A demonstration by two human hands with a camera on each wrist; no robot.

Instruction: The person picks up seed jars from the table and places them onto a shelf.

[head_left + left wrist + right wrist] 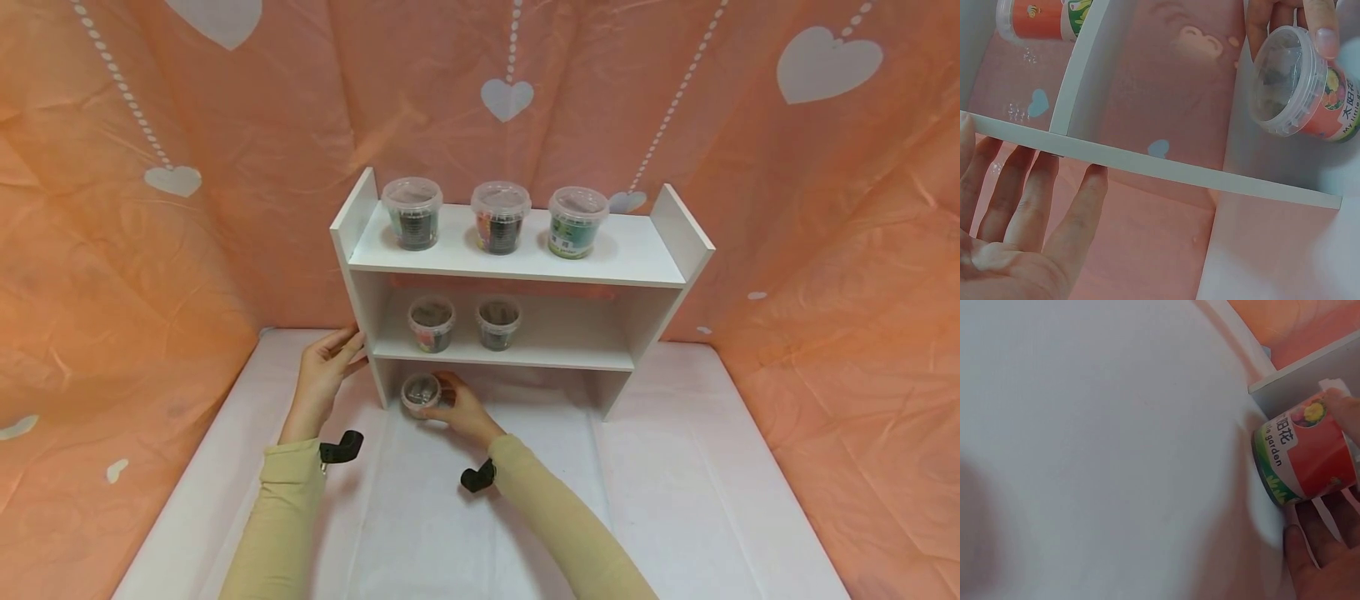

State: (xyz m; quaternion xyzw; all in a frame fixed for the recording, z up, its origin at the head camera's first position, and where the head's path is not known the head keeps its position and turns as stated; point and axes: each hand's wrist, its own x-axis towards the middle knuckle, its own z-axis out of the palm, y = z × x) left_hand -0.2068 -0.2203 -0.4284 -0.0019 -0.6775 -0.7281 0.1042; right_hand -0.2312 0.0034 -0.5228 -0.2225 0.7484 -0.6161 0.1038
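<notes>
My right hand [467, 412] grips a small clear plastic tub [420, 392] from its right side, below the lowest board of the white shelf unit [525, 265]. The tub's red label shows a flower picture and "little garden" lettering; in the right wrist view the tub [1319, 456] stands close by the side panel, on the white surface. Thumb and fingers lie on opposite sides of it. My left hand [324, 375] rests against the outside of the unit's left panel [1141, 164], its extended fingers touching the panel's edge in the left wrist view.
Three lidded tubs, including a green-labelled one [576, 225], stand on the top board. Two more, one red-labelled [432, 327] and one dark [498, 325], stand on the middle board. Orange cloth [442, 92] with white hearts hangs behind and at both sides of the white table [675, 500].
</notes>
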